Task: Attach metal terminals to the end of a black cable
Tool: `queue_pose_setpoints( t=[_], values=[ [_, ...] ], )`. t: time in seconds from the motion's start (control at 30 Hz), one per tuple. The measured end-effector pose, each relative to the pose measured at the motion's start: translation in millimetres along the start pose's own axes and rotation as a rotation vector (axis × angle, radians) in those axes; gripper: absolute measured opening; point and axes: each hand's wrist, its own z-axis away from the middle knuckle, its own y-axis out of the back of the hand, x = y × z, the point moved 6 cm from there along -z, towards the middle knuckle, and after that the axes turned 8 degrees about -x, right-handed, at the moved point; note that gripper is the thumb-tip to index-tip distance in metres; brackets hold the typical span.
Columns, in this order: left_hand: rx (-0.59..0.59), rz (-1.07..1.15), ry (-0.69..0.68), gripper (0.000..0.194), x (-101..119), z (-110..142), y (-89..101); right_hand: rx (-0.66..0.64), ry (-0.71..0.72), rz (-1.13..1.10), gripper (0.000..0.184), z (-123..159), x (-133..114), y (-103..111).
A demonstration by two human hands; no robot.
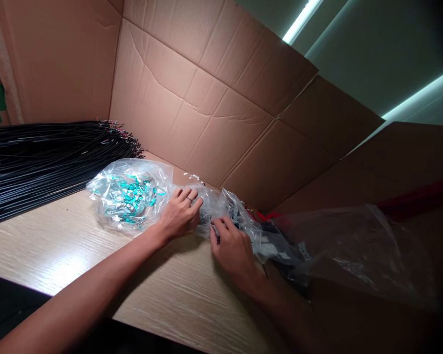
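My left hand (182, 212), with a ring on one finger, has its fingers bent over the near edge of a clear plastic bag (208, 200) and is closed on it. Small grey parts lie inside this bag, too fine to name. My right hand (233, 246) is at the bag's front right, its fingers curled together. A bit of something dark shows by its fingertips, but what it is I cannot make out. Left of my left hand rests another clear bag (107, 206), holding many small silvery and teal pieces.
A thick bundle of black cables (40, 162) with stripped ends lies at the left. Cardboard walls (192, 83) enclose the back of the wooden table (162, 295). More clear plastic (354, 255) and dark packets (280, 248) are at the right, beside red material (421, 196).
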Motion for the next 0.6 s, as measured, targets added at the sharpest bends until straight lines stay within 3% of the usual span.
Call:
queue_pose_setpoints(
  t=[0.2, 0.37, 0.6],
  values=[
    [0.026, -0.015, -0.017, 0.014, -0.2, 1.4, -4.8, -0.256, 0.273, 0.003, 0.044, 19.6, -38.0, -26.2],
    [0.033, -0.021, -0.082, 0.015, 5.2, 3.5, -5.8, -0.35, 0.246, 0.026, 0.043, 11.4, -46.3, -36.0],
    [0.07, -0.018, -0.223, 0.016, 14.6, 6.0, 1.5, -0.354, 0.206, 0.021, 0.033, -5.8, -54.1, -40.7]
  ],
)
